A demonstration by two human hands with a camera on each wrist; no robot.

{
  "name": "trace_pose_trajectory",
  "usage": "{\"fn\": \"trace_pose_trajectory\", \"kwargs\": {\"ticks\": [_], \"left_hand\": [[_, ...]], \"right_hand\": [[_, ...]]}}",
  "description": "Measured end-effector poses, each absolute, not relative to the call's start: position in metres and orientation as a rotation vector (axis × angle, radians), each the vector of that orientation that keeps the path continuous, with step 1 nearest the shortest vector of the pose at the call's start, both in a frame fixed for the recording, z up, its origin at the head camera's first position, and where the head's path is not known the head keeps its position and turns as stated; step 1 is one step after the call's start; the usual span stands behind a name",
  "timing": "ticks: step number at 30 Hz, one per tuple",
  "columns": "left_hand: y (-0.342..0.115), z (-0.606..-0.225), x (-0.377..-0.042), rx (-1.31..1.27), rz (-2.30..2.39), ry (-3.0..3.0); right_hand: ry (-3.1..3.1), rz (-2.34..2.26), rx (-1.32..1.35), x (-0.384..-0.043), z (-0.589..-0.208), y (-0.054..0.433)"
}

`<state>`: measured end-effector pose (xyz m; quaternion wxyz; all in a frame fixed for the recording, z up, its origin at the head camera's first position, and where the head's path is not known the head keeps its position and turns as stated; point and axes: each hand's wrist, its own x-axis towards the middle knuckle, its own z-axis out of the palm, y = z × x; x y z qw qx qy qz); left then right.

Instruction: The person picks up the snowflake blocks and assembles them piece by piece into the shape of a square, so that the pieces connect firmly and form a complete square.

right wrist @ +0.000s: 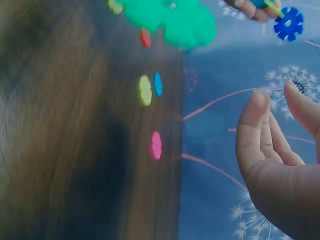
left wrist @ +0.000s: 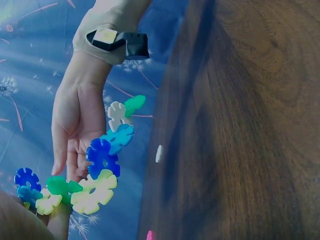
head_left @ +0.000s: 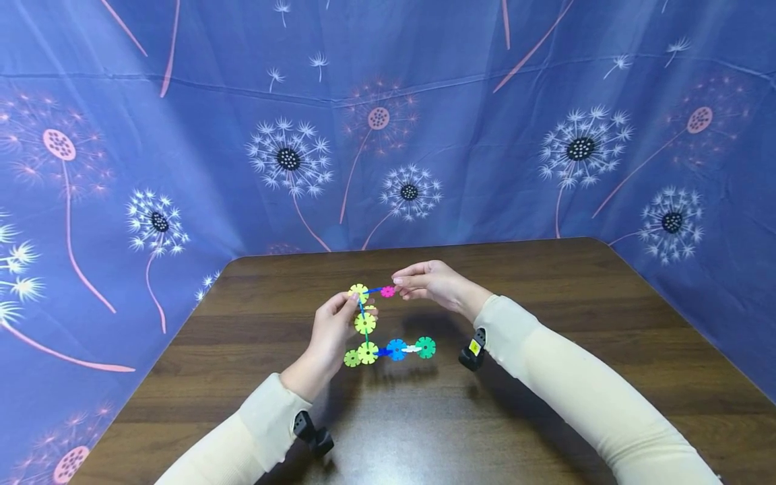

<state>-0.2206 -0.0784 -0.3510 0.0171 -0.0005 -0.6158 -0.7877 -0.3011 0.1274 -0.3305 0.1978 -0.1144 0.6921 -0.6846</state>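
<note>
My left hand [head_left: 330, 327] pinches a bent chain of flower-shaped interlocking plastic discs near its upper yellow disc [head_left: 359, 293]. From there the chain drops through another yellow disc [head_left: 365, 323] to a lower corner, then runs right through a blue disc [head_left: 397, 349] and a white one to a green disc [head_left: 426, 347]. A dark blue disc [right wrist: 289, 23] forms the upper branch's free end. Close to that end is my right hand [head_left: 439, 283], its thumb and fingers apart with nothing between them in the right wrist view. The left palm is largely hidden.
Loose discs lie on the brown wooden table [head_left: 545, 296]: a pink disc [right wrist: 156, 145], a yellow disc [right wrist: 145, 90], a small blue disc [right wrist: 158, 84], a red disc [right wrist: 145, 38] and a white disc [left wrist: 159, 153]. Behind the table hangs a blue dandelion-print cloth [head_left: 485, 135].
</note>
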Motion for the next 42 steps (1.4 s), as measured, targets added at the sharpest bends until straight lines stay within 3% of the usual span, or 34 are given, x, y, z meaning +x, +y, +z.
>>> {"fn": "trace_pose_trajectory", "kwargs": {"ticks": [21, 42], "left_hand": [[-0.076, -0.352, -0.219, 0.034, -2.462, -1.919], [-0.069, -0.347, -0.219, 0.003, -2.478, -1.944]], "right_hand": [[2.346, -1.684, -0.080, -0.331, -0.340, 0.197], [2.644, -1.314, 0.254, -0.354, -0.376, 0.211]]}}
